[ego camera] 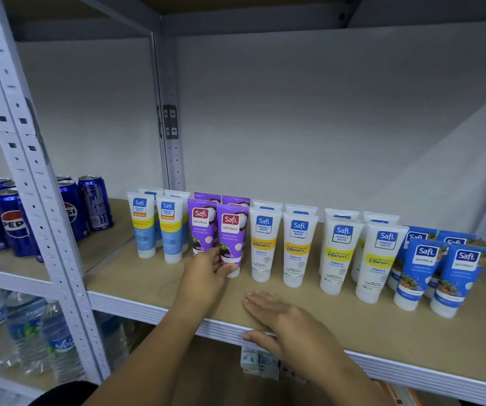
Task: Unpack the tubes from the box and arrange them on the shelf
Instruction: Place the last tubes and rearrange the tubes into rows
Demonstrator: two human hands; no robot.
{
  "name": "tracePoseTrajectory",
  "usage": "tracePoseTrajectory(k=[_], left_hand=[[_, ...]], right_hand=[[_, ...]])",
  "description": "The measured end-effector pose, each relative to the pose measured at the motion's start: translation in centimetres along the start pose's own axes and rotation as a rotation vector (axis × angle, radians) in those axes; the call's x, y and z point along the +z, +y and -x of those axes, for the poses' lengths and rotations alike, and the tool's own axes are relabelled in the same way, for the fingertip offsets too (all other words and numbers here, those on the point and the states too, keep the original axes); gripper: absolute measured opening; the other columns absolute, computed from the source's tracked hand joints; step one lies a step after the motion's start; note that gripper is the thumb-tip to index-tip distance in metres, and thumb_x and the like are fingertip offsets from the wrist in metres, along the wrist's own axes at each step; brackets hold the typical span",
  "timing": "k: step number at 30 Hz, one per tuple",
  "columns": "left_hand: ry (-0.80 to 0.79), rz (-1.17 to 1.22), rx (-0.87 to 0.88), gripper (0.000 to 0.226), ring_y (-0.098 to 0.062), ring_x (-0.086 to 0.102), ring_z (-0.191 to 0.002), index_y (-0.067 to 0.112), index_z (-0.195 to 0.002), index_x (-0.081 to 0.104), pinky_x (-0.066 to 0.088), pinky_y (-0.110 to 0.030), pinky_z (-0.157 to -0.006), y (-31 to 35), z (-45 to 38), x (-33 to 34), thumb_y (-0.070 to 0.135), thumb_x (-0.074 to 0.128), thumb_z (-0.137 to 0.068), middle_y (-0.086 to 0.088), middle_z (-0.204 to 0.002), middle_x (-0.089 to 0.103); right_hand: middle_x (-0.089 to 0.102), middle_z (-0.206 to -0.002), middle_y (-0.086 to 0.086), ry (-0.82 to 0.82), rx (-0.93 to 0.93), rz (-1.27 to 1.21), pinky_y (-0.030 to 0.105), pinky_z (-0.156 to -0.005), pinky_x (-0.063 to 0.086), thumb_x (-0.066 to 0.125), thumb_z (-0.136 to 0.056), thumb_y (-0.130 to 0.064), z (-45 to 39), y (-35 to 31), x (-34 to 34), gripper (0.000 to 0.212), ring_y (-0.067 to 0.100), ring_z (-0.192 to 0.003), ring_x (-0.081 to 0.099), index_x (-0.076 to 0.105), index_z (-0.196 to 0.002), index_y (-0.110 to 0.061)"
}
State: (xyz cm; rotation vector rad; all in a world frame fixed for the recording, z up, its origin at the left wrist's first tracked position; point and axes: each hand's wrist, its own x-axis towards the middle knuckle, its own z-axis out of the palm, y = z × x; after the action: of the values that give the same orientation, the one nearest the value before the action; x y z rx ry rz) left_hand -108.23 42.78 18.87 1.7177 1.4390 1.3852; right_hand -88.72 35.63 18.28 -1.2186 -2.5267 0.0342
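1. We see the shelf, a tan board with a white front edge, carrying tubes that stand cap-down in pairs, two rows deep, from its left end to its right end.
2. At the left end stand the white-and-light-blue tubes; just beside them come the purple tubes, then two groups of white tubes with yellow bands, and at the right end the blue tubes.
3. The left hand reaches over the front edge. Its thumb and fingers curl around the white cap of the front purple tube, which stands upright, touching its purple neighbour.
4. The right hand lies near the front edge, about the middle of the shelf. Its fingers are straight and close together, pointing left, palm down. The thumb lies against the white front edge. It holds nothing.
5. In the bay to the left, beyond the slotted upright post, we see blue cola cans on a board at the same level, and clear water bottles on the level below.
6. Under the front edge, below the right hand, small cartons show in part; their print is too blurred to read.
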Motion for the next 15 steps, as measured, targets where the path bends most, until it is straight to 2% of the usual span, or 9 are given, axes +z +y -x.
tracePoseTrajectory(k=[2, 4, 11, 15], left_hand=[[0.005, -0.014, 0.017, 0.031, 0.007, 0.067, -0.096, 0.013, -0.117, 0.068, 0.052, -0.012, -0.086, -0.18, -0.10, 0.12, 0.004, 0.071, -0.087, 0.011, -0.105, 0.074], [0.000, -0.024, 0.028, 0.031, 0.005, 0.067, -0.098, 0.014, -0.118, 0.068, 0.053, -0.016, -0.089, -0.38, -0.22, 0.16, 0.006, 0.070, -0.088, 0.012, -0.107, 0.074], [-0.007, -0.034, 0.050, 0.033, 0.005, 0.066, -0.101, 0.015, -0.120, 0.067, 0.051, -0.014, -0.089, -0.44, -0.45, 0.25, 0.008, 0.071, -0.088, 0.010, -0.111, 0.072], [-0.003, -0.022, 0.042, 0.035, 0.002, 0.067, -0.102, 0.014, -0.122, 0.066, 0.052, -0.018, -0.090, -0.60, -0.50, 0.29, 0.010, 0.071, -0.088, 0.009, -0.112, 0.073]], right_hand=[[0.062, -0.133, -0.010, 0.025, 0.012, 0.039, 0.022, -0.111, 0.024, 0.018, -0.094, -0.067, 0.20, -0.03, 0.22, 0.069, 0.006, -0.124, 0.056, 0.061, -0.129, -0.025], [0.065, -0.127, -0.012, 0.021, 0.024, 0.038, 0.019, -0.108, 0.028, 0.018, -0.096, -0.065, 0.26, -0.06, 0.26, 0.066, 0.004, -0.119, 0.060, 0.065, -0.123, -0.026], [0.065, -0.128, -0.012, 0.011, 0.039, 0.089, 0.017, -0.110, 0.021, 0.016, -0.096, -0.063, 0.32, -0.17, -0.02, 0.067, 0.004, -0.119, 0.060, 0.064, -0.124, -0.026], [0.051, -0.145, -0.008, 0.011, -0.004, 0.039, 0.026, -0.116, 0.008, 0.018, -0.090, -0.069, 0.12, 0.29, 0.20, 0.076, 0.008, -0.136, 0.045, 0.053, -0.139, -0.023]])
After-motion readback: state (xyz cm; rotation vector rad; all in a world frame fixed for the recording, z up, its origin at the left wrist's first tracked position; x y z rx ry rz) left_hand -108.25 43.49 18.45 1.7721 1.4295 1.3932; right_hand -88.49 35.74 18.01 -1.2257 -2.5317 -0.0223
